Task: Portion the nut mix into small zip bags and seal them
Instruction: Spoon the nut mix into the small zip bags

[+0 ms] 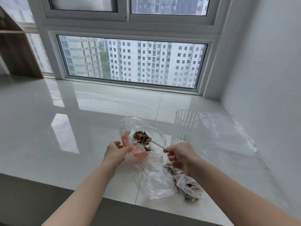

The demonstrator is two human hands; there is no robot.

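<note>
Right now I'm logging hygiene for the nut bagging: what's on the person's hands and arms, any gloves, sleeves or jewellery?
Nothing worn that shows. The left hand and right hand are bare, with no gloves, rings, watch or bracelets visible. Both forearms are uncovered up to the frame's bottom edge; no sleeve or cuff comes into view.

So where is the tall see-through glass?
In the head view, the ribbed glass stands upright on the white counter, right of centre, just beyond the right hand, between the open zip bag and the empty flat bags.
</note>
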